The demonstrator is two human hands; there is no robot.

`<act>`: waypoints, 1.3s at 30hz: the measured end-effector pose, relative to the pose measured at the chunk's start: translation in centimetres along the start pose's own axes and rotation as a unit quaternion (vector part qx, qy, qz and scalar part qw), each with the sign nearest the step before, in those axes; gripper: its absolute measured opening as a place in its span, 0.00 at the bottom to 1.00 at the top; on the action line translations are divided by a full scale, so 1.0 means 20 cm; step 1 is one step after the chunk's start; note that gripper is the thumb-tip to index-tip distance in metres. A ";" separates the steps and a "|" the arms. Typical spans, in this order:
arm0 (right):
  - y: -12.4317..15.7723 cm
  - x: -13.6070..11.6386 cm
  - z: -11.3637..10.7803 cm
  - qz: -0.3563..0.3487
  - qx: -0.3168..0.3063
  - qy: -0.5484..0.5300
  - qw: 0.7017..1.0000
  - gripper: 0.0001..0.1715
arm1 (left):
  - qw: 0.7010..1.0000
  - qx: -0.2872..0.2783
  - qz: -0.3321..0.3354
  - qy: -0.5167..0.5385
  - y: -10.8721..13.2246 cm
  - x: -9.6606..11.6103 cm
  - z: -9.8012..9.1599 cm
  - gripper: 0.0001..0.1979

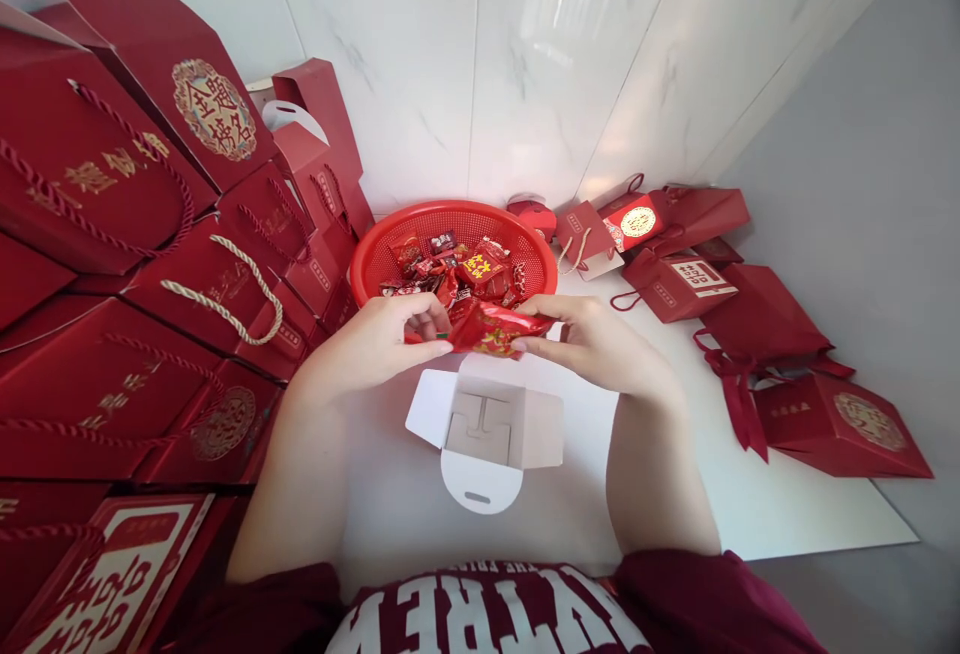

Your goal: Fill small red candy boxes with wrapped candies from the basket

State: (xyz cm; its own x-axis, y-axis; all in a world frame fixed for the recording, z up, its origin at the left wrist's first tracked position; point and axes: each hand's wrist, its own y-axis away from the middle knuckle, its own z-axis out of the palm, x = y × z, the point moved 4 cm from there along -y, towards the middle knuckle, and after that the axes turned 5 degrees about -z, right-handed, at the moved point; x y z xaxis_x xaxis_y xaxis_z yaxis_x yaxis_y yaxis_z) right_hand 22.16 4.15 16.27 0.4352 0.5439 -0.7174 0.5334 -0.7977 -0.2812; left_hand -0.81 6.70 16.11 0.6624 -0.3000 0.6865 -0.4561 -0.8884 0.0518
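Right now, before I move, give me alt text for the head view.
A person's left-hand grip and right-hand grip hold a shiny red packet near an open white box on a white table. Just beyond sits a red basket of mostly red sweet-sized packets. Red gift boxes are stacked at left, with more boxes at right.

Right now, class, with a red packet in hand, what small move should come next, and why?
Probably lower the red packet into the white box: the right hand pinches it, and the box's flaps are spread, leaving its top open.
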 end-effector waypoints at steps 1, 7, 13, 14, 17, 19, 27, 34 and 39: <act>0.01 0.00 0.00 0.007 -0.015 0.006 1.000 0.06 | 1.000 -0.005 -0.004 -0.003 0.00 -0.01 -0.01 0.09; 0.02 -0.02 0.10 0.021 -0.161 0.071 0.984 0.08 | 0.999 -0.026 -0.032 -0.010 0.00 -0.04 0.01 0.08; -0.03 -0.02 0.26 0.030 -0.214 0.157 0.964 0.04 | 0.993 -0.095 -0.025 -0.067 -0.04 -0.05 0.13 0.09; -0.03 -0.01 0.29 0.024 -0.233 0.167 0.958 0.04 | 0.993 -0.088 -0.028 -0.073 -0.04 -0.05 0.14 0.09; -0.04 0.00 0.38 0.023 -0.286 0.200 0.937 0.06 | 0.993 -0.080 -0.041 -0.078 -0.03 -0.06 0.14 0.08; -0.05 0.02 0.43 0.035 -0.314 0.225 0.922 0.08 | 0.991 -0.081 -0.054 -0.088 -0.01 -0.06 0.14 0.08; -0.07 0.05 0.51 0.043 -0.348 0.244 0.904 0.07 | 0.976 -0.117 -0.092 -0.160 -0.01 -0.04 0.20 0.10; -0.07 0.02 0.45 0.020 -0.277 0.176 0.944 0.17 | 0.980 -0.116 -0.060 -0.152 -0.03 -0.07 0.20 0.09; -0.05 0.02 0.47 0.022 -0.302 0.185 0.935 0.15 | 0.980 -0.137 -0.044 -0.135 -0.04 -0.08 0.21 0.13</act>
State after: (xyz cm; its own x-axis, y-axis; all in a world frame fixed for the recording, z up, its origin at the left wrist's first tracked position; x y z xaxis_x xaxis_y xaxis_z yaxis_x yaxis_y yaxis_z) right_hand 15.01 2.65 10.29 0.6282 0.6552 -0.4196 0.7724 -0.5900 0.2351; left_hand 0.97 6.36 11.96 0.8227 -0.3401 0.4555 -0.5081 -0.7993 0.3209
